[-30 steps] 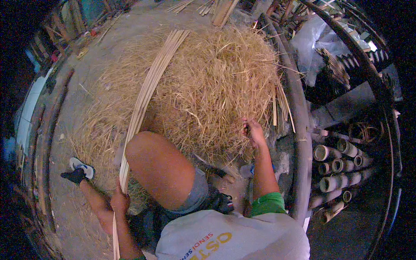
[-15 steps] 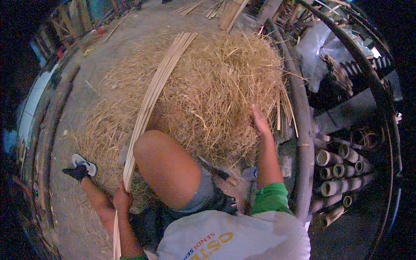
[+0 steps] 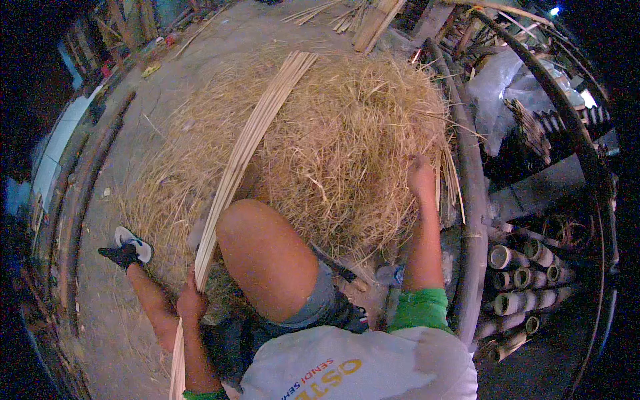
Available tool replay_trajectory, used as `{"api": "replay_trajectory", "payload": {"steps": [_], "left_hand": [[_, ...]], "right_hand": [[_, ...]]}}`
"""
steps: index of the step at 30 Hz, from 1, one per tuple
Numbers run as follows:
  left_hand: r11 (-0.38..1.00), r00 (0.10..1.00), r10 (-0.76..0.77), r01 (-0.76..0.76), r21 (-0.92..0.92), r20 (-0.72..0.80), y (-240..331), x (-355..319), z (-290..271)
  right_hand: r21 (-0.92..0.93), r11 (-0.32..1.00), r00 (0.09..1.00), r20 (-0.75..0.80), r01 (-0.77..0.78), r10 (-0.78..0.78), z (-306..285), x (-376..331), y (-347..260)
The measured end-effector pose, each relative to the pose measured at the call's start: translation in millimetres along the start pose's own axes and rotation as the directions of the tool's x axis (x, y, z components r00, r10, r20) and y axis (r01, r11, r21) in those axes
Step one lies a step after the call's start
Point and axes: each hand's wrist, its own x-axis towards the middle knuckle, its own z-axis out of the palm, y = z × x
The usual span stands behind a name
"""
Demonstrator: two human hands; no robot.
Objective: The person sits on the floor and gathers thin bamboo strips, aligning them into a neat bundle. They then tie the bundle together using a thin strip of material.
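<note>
Both hands work best apart: left hand [image 3: 192,301] fingers closed round the bamboo strip bundle [image 3: 248,143], right hand [image 3: 421,177] reaching into the shavings pile [image 3: 347,147], its grip unclear.

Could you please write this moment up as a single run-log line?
left hand: grips bundle of bamboo strips | right hand: reaching into heap of bamboo shavings | cut bamboo tubes: stacked at right

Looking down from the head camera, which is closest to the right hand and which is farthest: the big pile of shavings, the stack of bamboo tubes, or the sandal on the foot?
From the right hand:
1. Pile of shavings, right under the hand, touching it.
2. Stack of bamboo tubes, lower right of the hand.
3. Sandal, far across on the left.
</note>
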Motion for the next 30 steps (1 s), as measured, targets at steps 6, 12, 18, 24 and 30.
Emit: {"api": "replay_trajectory", "payload": {"steps": [6, 12, 18, 24, 30], "left_hand": [[0.998, 0.990, -0.065, 0.066, -0.004, 0.126, 7.9, -2.1, -11.1], [0.999, 0.999, -0.015, 0.017, -0.047, 0.040, 7.4, -2.6, -11.7], [0.999, 0.999, -0.034, 0.035, -0.032, 0.018, -0.1, 5.4, 2.8], [0.999, 1.000, -0.008, 0.009, 0.053, -0.016, 3.8, 4.6, -2.7], [0.998, 0.999, -0.031, 0.033, -0.048, 0.028, 12.9, -1.4, -16.3]], "right_hand": [[0.271, 0.919, 0.624, -0.781, 0.286, 0.036, -149.5, -12.6, -81.5], [0.421, 0.848, 0.727, -0.683, 0.322, 0.063, -152.7, -16.6, -107.6], [-0.074, 0.991, 0.993, -0.011, 0.115, -0.116, 0.5, -2.9, -81.7], [-0.394, 0.919, 0.982, 0.183, 0.020, 0.057, 81.5, -2.2, -24.5], [-0.381, 0.923, 0.940, 0.332, 0.060, 0.076, 61.1, -19.1, 6.9]]}}
